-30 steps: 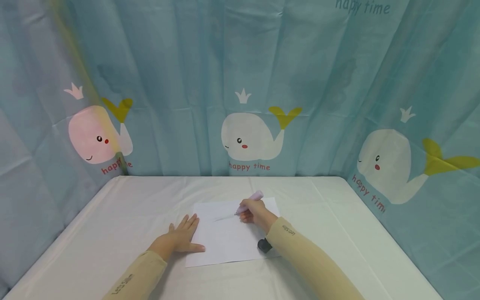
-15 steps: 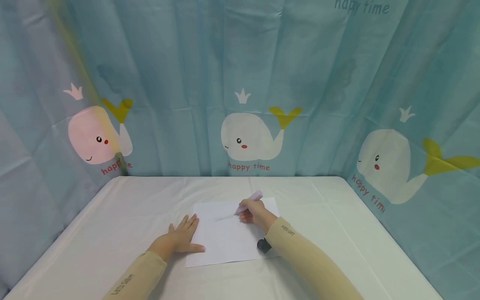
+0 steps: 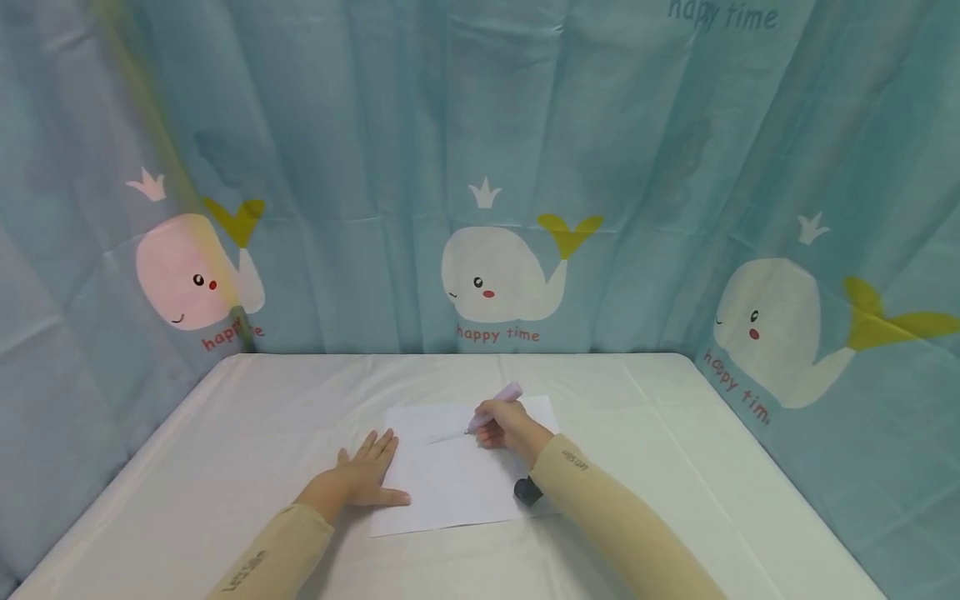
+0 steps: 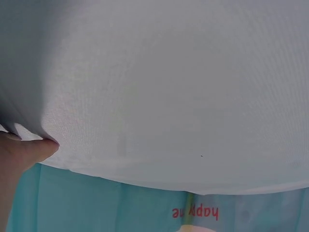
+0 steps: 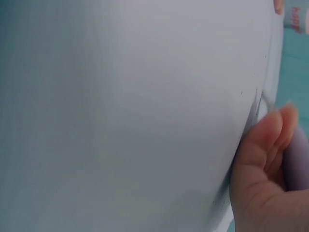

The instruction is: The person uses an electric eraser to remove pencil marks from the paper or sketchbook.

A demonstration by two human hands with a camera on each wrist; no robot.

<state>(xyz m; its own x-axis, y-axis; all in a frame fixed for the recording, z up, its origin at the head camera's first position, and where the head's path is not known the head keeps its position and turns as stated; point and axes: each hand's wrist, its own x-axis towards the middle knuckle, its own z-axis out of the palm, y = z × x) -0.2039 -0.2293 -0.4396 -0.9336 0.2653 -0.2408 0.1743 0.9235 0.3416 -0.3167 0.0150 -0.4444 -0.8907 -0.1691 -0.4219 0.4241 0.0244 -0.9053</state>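
Note:
A white sheet of paper (image 3: 442, 492) lies on the table. My left hand (image 3: 362, 477) rests at its left edge with spread fingers, the thumb on the paper. In my right hand (image 3: 504, 425) I grip a thick lilac pen-shaped tool (image 3: 511, 392), tilted, its thin tip at the sheet's upper part. A faint narrow line (image 3: 447, 437) runs left from that tip; I cannot tell whether it is drawn or cut. The right wrist view shows the curled fingers (image 5: 270, 128) round the lilac barrel (image 5: 296, 162).
A white cloth covers the table (image 3: 660, 467). Close under the right sleeve (image 3: 600, 517) sits a small black round object (image 3: 527, 492), partly over the paper. Blue curtains (image 3: 375, 167) with whale prints hang behind the table and at both sides.
The right hand and the lilac tool's tip have shifted very slightly left and nearer. The left hand stays in place on the paper's edge.

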